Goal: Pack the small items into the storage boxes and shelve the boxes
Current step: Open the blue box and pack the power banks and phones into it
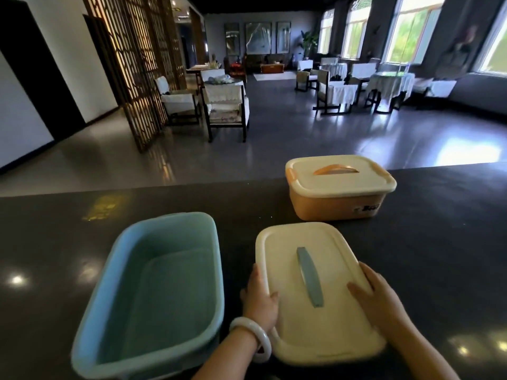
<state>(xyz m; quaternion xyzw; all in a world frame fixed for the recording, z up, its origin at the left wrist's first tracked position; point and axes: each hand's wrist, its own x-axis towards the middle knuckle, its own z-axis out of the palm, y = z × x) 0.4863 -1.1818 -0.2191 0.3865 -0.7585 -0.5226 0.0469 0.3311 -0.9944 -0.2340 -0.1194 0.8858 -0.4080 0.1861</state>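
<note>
An open blue storage box (153,286) stands on the dark counter at the left, with nothing visible inside. Beside it on the right lies a cream lid (312,322) with a blue handle strip. My left hand (259,297) grips the lid's left edge, thumb on top. My right hand (380,300) holds the lid's right edge, thumb on top too. Farther back on the right sits an orange storage box (337,204) closed under a cream lid with an orange handle.
The dark counter (439,256) runs left to right and ends at a far edge beyond the orange box. Past it lies a room with chairs (225,105), tables (389,86) and a wooden lattice screen (137,64). No small items are visible.
</note>
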